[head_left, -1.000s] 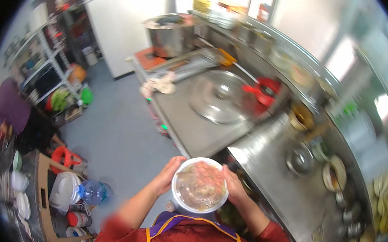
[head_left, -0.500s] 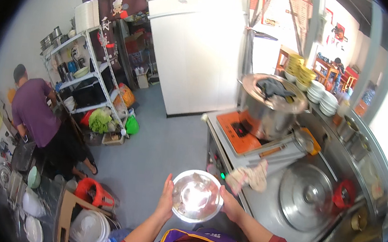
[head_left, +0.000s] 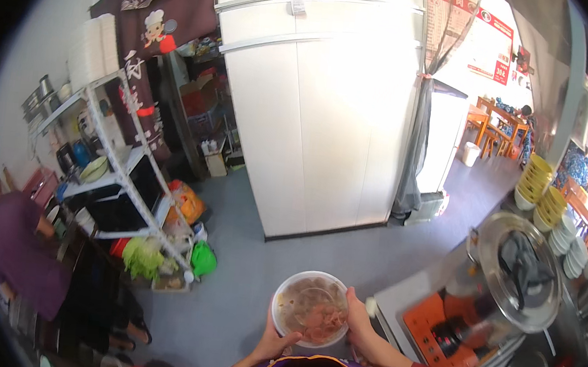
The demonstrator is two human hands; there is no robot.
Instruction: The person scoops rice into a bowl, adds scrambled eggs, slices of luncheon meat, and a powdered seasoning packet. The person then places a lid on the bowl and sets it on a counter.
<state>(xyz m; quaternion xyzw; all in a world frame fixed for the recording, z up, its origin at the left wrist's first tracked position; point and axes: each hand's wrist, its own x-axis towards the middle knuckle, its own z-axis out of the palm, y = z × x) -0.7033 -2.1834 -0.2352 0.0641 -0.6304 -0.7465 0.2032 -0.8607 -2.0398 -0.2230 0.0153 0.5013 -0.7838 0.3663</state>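
Observation:
Close to my apron, a round white takeaway bowl (head_left: 311, 310) is held between both hands. Through its clear lid, reddish-brown pieces of food and pale liquid show dimly. My left hand (head_left: 276, 344) is wrapped round the near left side, its thumb at the rim. On the opposite side, my right hand (head_left: 360, 324) grips the edge with the thumb up by the lid. The fingers under the bowl are hidden.
To the right, a large lidded steel pot (head_left: 517, 272) stands by an orange induction cooker (head_left: 436, 339). A tall white cabinet (head_left: 320, 136) rises ahead. At left are a metal shelf (head_left: 125, 167) and a person in a purple shirt (head_left: 27, 250). Stacked yellow bowls (head_left: 536, 180) are far right.
The view has shifted: the cabinet looks nearer, and the pot and cooker have slid right and down. Glare has left the lid, so the food shows. Both hands still hold the bowl.

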